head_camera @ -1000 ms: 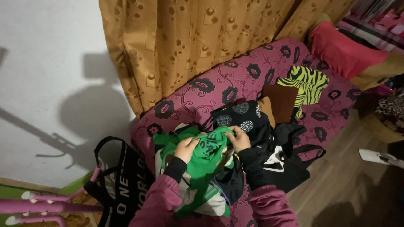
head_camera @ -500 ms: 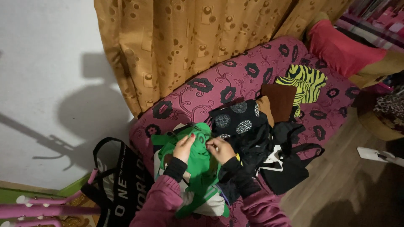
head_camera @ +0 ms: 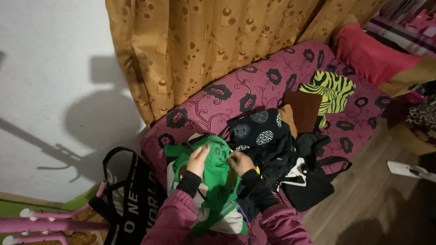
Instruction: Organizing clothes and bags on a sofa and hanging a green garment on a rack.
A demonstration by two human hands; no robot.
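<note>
On a purple flowered sofa [head_camera: 272, 86] under a tan curtain [head_camera: 204, 45], left hand [head_camera: 198, 161] and right hand [head_camera: 240, 162] both pinch the green shirt [head_camera: 217, 174] atop a clothes pile, black bag [head_camera: 131, 199] at left.

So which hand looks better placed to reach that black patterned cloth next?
Probably the right hand: it pinches the green garment right beside the black patterned cloth, while the left hand grips the green fabric on the far side.
</note>
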